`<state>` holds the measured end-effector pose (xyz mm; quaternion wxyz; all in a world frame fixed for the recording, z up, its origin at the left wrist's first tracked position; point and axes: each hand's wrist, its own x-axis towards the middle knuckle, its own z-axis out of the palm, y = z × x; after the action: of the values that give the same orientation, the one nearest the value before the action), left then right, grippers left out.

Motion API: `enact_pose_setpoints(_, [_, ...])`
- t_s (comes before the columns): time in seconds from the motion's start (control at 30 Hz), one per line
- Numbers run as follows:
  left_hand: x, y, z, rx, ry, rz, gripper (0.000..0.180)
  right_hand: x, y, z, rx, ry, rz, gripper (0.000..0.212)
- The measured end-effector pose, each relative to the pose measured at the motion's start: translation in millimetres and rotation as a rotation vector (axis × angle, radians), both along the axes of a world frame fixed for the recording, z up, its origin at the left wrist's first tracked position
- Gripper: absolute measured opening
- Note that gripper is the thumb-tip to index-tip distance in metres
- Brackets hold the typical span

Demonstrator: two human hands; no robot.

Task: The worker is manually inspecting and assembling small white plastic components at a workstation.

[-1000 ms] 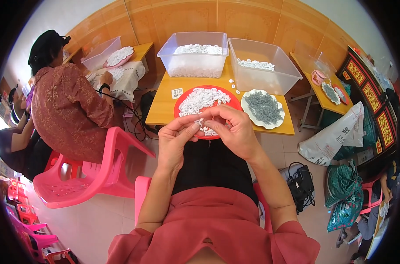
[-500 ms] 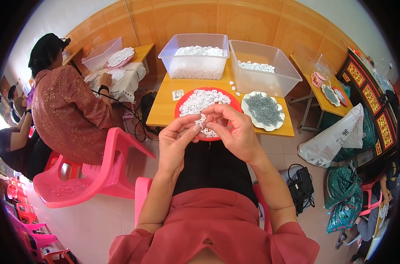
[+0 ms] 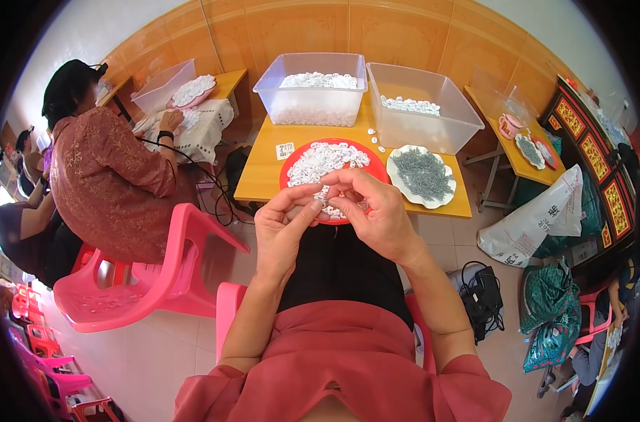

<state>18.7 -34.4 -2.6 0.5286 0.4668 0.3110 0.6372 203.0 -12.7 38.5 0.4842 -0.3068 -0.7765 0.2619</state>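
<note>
In front of my body, both hands meet over the near edge of a red round plate (image 3: 381, 169) heaped with small white plastic pieces (image 3: 325, 160). My left hand (image 3: 283, 224) is closed, thumb against its fingers, on a small white plastic piece (image 3: 323, 195). With thumb and fingertips pinched beside that piece, my right hand (image 3: 376, 214) is closed too; anything tiny inside its pinch is hidden. To the right of the plate, a white scalloped dish (image 3: 403, 188) carries a pile of small thin grey pieces (image 3: 424, 174).
Two clear plastic bins (image 3: 309, 105) (image 3: 432, 133) with white pieces stand at the back of the yellow table (image 3: 267, 151). A co-worker (image 3: 112, 183) sits left near a pink chair (image 3: 158, 288). At right lie a white sack (image 3: 534, 218), green bags (image 3: 548, 302) and a black bag (image 3: 480, 299).
My hands stay together over the plate, with only slight shifts of the fingers and right hand. The co-worker's head and hand at left have moved a little.
</note>
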Motion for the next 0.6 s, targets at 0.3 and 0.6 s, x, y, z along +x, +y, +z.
enact_pose_setpoints(0.3, [-2.0,0.9,-3.6,0.024,0.051,0.016,0.026,-4.7,0.7,-6.3,-0.04,0.037,0.022,0.024])
enact_pose_setpoints(0.6, [-1.8,1.4,-12.2,0.078,0.097,0.062,0.033,-7.8,-3.8,-8.7,-0.178,0.154,0.019,0.028])
